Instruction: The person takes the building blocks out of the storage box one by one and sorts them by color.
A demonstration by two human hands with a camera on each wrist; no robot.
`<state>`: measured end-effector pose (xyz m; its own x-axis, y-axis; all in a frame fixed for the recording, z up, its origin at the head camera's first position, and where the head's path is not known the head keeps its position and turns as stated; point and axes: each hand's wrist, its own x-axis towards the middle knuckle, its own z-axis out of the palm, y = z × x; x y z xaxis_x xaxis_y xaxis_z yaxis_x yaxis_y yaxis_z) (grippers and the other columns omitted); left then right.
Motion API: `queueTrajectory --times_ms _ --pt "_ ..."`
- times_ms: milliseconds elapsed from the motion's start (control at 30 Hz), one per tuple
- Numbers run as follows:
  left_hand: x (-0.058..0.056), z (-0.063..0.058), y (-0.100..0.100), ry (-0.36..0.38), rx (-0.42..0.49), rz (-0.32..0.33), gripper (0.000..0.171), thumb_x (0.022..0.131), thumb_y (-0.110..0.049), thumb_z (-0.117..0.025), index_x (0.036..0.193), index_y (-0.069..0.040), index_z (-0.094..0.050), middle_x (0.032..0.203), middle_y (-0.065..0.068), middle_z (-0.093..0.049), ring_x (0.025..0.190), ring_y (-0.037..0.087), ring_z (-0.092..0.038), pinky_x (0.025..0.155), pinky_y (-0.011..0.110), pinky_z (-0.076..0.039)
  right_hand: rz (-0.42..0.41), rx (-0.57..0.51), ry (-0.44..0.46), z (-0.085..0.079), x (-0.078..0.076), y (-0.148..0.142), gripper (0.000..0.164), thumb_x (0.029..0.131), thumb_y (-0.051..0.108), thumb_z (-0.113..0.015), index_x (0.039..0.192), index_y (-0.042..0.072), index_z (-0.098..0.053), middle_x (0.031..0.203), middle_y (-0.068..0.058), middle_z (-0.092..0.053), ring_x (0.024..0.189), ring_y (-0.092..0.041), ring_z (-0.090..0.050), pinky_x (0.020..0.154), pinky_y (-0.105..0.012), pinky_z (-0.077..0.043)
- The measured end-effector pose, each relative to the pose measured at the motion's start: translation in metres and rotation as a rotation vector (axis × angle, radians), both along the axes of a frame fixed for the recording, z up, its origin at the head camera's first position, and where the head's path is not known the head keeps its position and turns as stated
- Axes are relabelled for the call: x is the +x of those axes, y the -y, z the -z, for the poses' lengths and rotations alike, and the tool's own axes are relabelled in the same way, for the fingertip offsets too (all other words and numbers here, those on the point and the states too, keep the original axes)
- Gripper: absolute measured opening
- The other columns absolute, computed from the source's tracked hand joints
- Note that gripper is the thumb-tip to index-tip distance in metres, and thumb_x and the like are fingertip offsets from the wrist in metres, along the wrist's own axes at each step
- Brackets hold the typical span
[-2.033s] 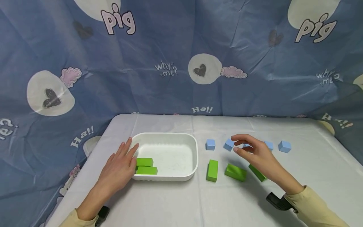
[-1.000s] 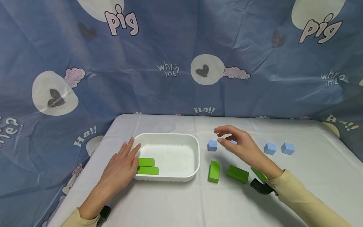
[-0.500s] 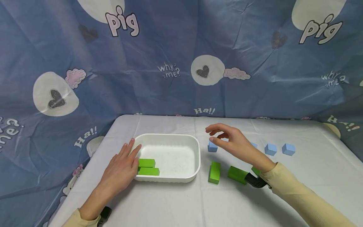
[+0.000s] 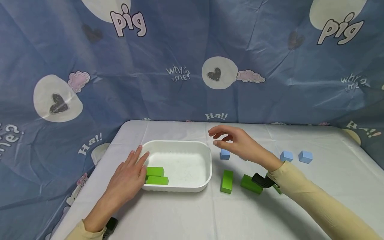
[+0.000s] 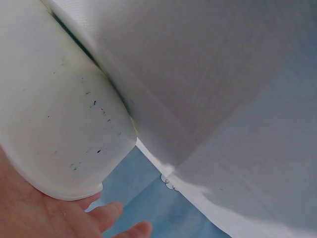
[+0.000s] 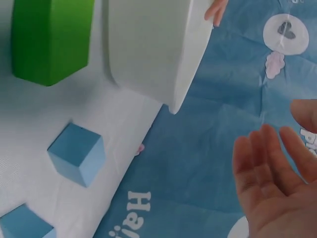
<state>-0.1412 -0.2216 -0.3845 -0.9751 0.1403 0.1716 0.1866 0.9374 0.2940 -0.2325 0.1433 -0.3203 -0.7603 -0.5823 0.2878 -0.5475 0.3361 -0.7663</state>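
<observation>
My left hand (image 4: 129, 175), fingers extended, rests against the left end of a white plastic tub (image 4: 187, 189). Two green blocks (image 4: 157, 180) lie side by side in that tub, partly behind the hand. Above the table, right of the tub, my right hand (image 4: 237, 143) hovers with loosely bent fingers and holds nothing, as the right wrist view confirms. Just below its fingers sits a blue cube (image 4: 225, 154). Other blue cubes (image 4: 305, 157) stand in a row to the right, some partly hidden by the right hand and wrist.
In front of the cubes lie a green block (image 4: 227, 182), a second green block (image 4: 247, 184) and a third, mostly covered by the right sleeve (image 4: 315, 196). A white cloth covers the table (image 4: 180, 216). Behind it hangs a blue printed curtain (image 4: 168, 96).
My right hand has moved left and a little away over the row of blue cubes, towards the tub. The left hand has kept its place on the tub; the blocks have not moved.
</observation>
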Motion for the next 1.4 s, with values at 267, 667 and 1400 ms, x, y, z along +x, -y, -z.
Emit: queueTrajectory --times_ms 267,667,1400 --pt "0.000 0.000 0.001 -0.001 -0.001 -0.003 0.049 0.105 -0.023 -0.035 0.151 -0.006 -0.040 0.162 0.016 -0.017 0.146 0.040 -0.017 0.106 0.068 -0.022 -0.060 -0.052 -0.047 -0.003 -0.006 0.015 0.025 0.097 0.025 -0.065 0.122 0.023 -0.066 0.117 0.007 -0.065 0.104 -0.012 -0.061 0.089 -0.032 -0.051" --pt "-0.001 0.000 0.001 0.014 0.009 -0.001 0.049 0.106 -0.023 -0.036 0.152 -0.008 -0.039 0.162 0.015 -0.016 0.146 0.040 -0.017 0.106 0.068 -0.020 -0.111 -0.015 -0.039 -0.008 -0.018 0.043 0.030 0.094 0.024 -0.069 0.124 0.022 -0.065 0.119 0.006 -0.065 0.107 -0.014 -0.061 0.090 -0.035 -0.050" --pt "-0.002 -0.001 0.001 0.028 -0.006 -0.008 0.050 0.106 -0.025 -0.034 0.152 -0.008 -0.038 0.163 0.014 -0.014 0.147 0.039 -0.016 0.107 0.068 -0.021 -0.230 -0.081 -0.048 -0.007 -0.033 0.116 0.028 0.095 0.024 -0.068 0.123 0.018 -0.067 0.115 0.009 -0.066 0.104 -0.007 -0.061 0.087 -0.031 -0.050"
